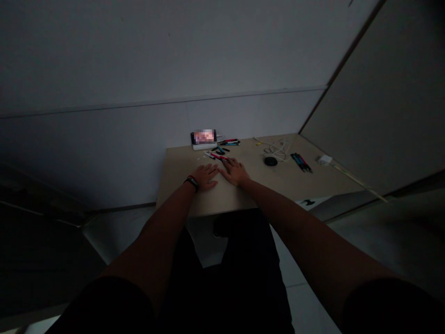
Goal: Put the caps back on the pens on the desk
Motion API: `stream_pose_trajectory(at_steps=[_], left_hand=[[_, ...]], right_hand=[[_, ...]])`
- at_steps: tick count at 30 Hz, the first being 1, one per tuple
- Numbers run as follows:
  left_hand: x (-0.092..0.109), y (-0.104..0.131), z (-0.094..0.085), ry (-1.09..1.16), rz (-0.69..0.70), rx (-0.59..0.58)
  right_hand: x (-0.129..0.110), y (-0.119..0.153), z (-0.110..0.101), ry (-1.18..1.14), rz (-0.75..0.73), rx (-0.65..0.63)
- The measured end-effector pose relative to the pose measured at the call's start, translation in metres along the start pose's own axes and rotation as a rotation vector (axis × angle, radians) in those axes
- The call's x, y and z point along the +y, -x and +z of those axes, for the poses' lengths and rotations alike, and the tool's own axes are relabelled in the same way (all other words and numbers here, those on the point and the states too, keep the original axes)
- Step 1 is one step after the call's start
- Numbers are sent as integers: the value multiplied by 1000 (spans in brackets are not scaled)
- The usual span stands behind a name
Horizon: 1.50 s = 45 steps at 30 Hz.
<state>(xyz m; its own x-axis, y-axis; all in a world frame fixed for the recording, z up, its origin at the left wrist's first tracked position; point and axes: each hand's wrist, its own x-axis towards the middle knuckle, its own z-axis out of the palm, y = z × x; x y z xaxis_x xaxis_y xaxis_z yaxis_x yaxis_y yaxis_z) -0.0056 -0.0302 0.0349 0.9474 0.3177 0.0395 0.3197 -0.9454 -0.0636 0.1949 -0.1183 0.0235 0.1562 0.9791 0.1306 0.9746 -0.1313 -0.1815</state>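
Observation:
My left hand [206, 176] lies palm down on the small table, its fingers stretched out and nothing in them. A dark band circles that wrist. Close beside it, my right hand [235, 172] rests on the tabletop with fingers extended. Its fingertips reach the end of a red pen [219, 157], which lies among white and dark pen pieces. Just behind are loose blue and black pen parts [220, 150]. Several tiny pale bits are scattered left of the pens, too small to name. The dim light hides fine detail.
A lit phone [203, 137] leans on a white block [204, 146] against the wall. Several pens [230, 142] lie beside it. Rightward are a tangled white cable [278, 150], a black round object [270, 161], more pens [301, 163] and a white plug [324, 160]. The table's front edge [222, 212] is near my legs.

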Motion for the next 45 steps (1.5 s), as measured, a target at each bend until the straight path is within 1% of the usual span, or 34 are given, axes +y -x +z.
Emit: stream_pose_trajectory(at_steps=[4, 5, 7, 12, 18, 21, 25, 29, 34, 39, 45], left_hand=[[-5, -2, 4, 10, -270, 18], [-6, -3, 5, 22, -316, 17], [-8, -4, 7, 52, -359, 11], [-15, -6, 15, 96, -361, 42], [-34, -14, 20, 104, -363, 63], [-40, -18, 21, 112, -367, 79], [-40, -18, 20, 104, -381, 69], [-37, -15, 18, 104, -394, 101], [-36, -13, 19, 86, -425, 75], [-38, -14, 23, 116, -414, 146], [-39, -14, 24, 126, -409, 148]], right_hand=[[2, -3, 1, -10, 31, 19], [2, -4, 1, -14, 44, 26], [4, -9, 1, -29, 68, 40], [7, -21, -1, -67, 88, 57], [11, -30, -2, -81, 105, 83], [13, -31, -1, -79, 116, 80], [13, -30, -3, -73, 118, 86], [11, -28, -6, -79, 125, 102], [10, -28, -6, -63, 131, 112], [12, -30, -4, -67, 128, 98], [13, -30, -5, -70, 115, 103]])
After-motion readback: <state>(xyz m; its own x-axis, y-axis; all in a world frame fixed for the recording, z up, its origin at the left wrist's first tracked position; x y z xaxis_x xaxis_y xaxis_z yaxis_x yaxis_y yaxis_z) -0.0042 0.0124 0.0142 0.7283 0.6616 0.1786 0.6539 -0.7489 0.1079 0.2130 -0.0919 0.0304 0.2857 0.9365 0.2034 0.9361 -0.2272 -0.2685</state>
